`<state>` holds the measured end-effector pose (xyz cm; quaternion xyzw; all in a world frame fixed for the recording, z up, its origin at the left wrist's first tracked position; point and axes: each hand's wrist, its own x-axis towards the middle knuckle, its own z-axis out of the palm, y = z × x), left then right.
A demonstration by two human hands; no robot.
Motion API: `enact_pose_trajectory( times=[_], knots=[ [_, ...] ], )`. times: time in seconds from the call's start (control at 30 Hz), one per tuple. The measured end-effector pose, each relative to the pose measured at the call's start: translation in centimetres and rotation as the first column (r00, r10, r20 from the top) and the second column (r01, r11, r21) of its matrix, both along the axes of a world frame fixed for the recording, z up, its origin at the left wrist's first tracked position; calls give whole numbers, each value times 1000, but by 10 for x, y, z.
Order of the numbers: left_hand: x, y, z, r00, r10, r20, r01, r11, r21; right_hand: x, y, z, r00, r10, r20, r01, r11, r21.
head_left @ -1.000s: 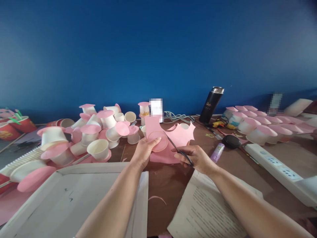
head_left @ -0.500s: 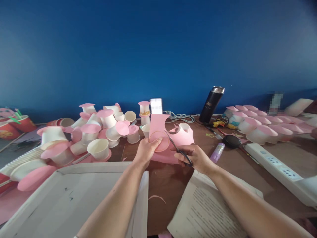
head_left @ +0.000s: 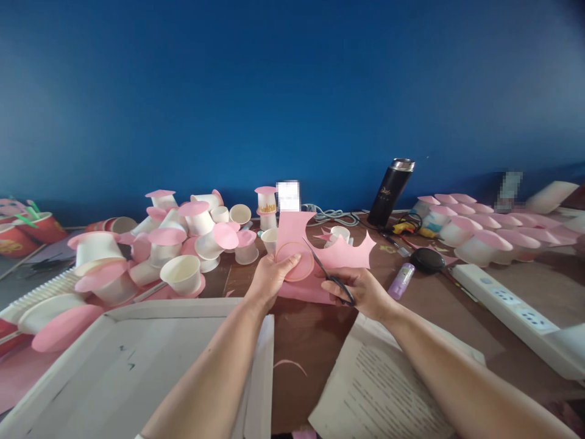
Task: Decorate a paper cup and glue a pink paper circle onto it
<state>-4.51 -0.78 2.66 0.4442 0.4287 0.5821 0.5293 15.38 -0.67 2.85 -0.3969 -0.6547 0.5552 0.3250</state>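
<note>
My left hand [head_left: 272, 277] pinches a sheet of pink paper [head_left: 292, 227], with the thumb pressed on a drawn circle. In my right hand [head_left: 359, 289] is a pair of scissors [head_left: 339, 283], its fingers wrapped round the dark handles. The blades reach up and left along the right edge of the circle. To the right of the blades the sheet runs off in a jagged, scalloped strip [head_left: 356, 253]. A white paper cup [head_left: 339, 233] stands just behind that strip.
White paper cups with pink discs [head_left: 168, 236] crowd the left side; more stand in rows [head_left: 484, 238] at the right. A black flask [head_left: 390, 194], purple glue stick [head_left: 402, 280] and power strip [head_left: 516, 314] lie right. A shallow white box [head_left: 150, 360] and printed sheet [head_left: 384, 390] are in front.
The cut strip right of the scissors has swung outward to the right, showing more of its jagged edge. Both hands stay nearly in place.
</note>
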Motion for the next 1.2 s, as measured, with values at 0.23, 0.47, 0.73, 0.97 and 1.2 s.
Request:
enact_pose_trajectory(
  times=[0.23, 0.47, 0.73, 0.97, 1.2],
  knots=[
    [1, 0, 0, 1000, 6, 13, -6, 1000, 0, 1, 0, 0, 1000, 6, -1, -6, 1000, 20],
    [1, 0, 0, 998, -21, 55, 22, 1000, -9, 3, 0, -1, 1000, -2, 21, 1, 999, 39],
    [0, 0, 1, 998, -19, 62, 19, 1000, 3, 3, 0, -1, 1000, 3, 17, -3, 1000, 29],
    [0, -1, 2, 998, 5, 70, -3, 1000, -27, 2, -1, 0, 1000, -9, 14, 9, 999, 31],
    [0, 0, 3, 996, 16, 88, -14, 1000, -23, 1, -1, 3, 1000, -3, 5, 3, 1000, 4]
  ],
)
